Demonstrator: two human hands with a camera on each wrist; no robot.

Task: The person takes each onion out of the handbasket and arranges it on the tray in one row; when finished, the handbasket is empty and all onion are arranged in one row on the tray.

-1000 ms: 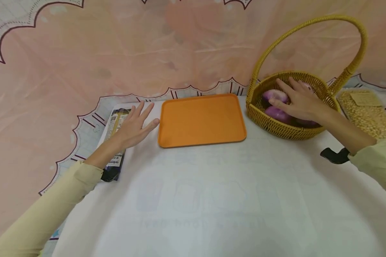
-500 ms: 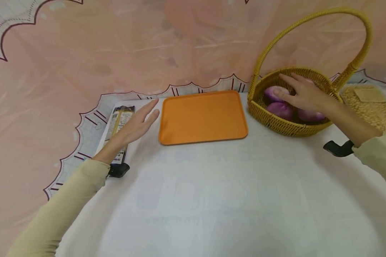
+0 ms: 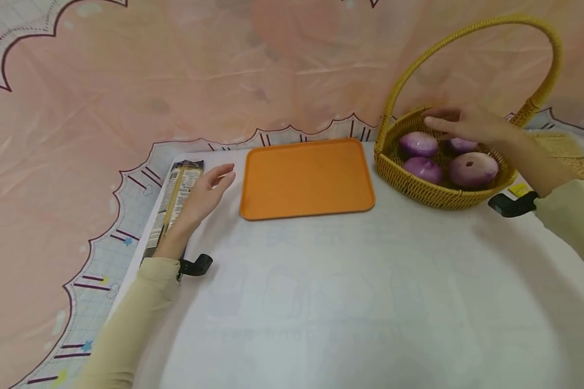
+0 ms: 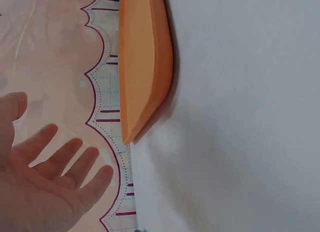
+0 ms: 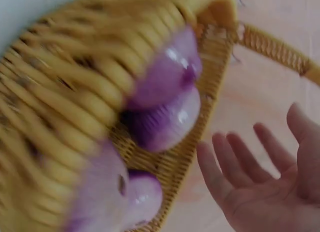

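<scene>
Several purple onions (image 3: 473, 170) lie in a yellow wicker basket (image 3: 433, 200) with a tall arched handle, at the back right of the head view. My right hand (image 3: 469, 127) hovers over the basket's back part, partly covering one onion. In the right wrist view its fingers (image 5: 235, 159) are spread and hold nothing, beside the basket's rim. My left hand (image 3: 205, 194) is held in the air between a long packet and an orange tray (image 3: 306, 178). Bare and loosely bent, its fingers (image 4: 62, 154) show in the left wrist view, with the tray's corner beyond them.
The long dark and yellow packet (image 3: 175, 197) lies along the table's left edge, partly behind my left forearm. Right of the basket, a bag (image 3: 557, 146) is partly hidden by my right arm. A patterned pink cloth (image 3: 272, 70) hangs behind the white table (image 3: 302, 281).
My right hand has lifted and drawn back over the basket, uncovering more of the onions. My left hand has dropped slightly and its fingers have bent from straight to relaxed.
</scene>
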